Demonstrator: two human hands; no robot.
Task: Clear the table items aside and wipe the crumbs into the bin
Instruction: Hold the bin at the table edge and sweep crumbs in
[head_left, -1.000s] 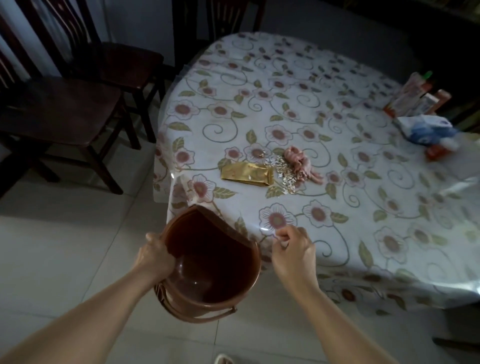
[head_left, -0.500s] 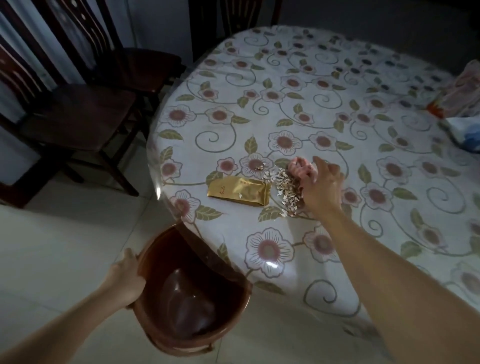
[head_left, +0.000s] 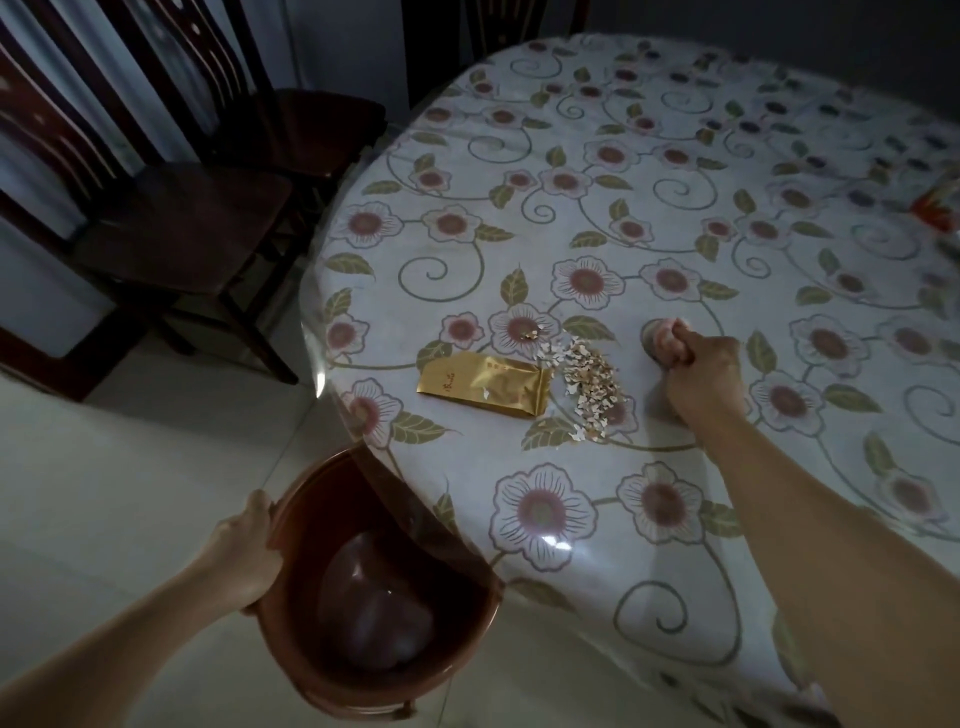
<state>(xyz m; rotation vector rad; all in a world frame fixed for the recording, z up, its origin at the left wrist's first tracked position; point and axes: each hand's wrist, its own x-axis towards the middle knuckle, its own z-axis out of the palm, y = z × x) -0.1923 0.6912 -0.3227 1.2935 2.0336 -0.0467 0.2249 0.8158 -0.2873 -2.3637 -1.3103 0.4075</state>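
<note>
Nearest me, my left hand (head_left: 244, 551) grips the rim of the brown bin (head_left: 363, 608), tucked under the table edge (head_left: 332, 364). Farther out, the gold packet (head_left: 485, 383) lies touching the crumbs (head_left: 589, 387); sweeping now could drag it along. Beyond, my right hand (head_left: 701, 379) clenches the pink cloth (head_left: 665, 338); loose crumbs may miss the bin.

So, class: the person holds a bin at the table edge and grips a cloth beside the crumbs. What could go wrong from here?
1. The gold foil packet lies between the pile of pale crumbs and the brown plastic bin; a sweep may drag it in too.
2. The bin sits left of the pile, partly under the clear table cover, so crumbs could fall to the floor.
3. The right hand bunches the pink cloth small; loose crumbs may scatter past it.
</note>
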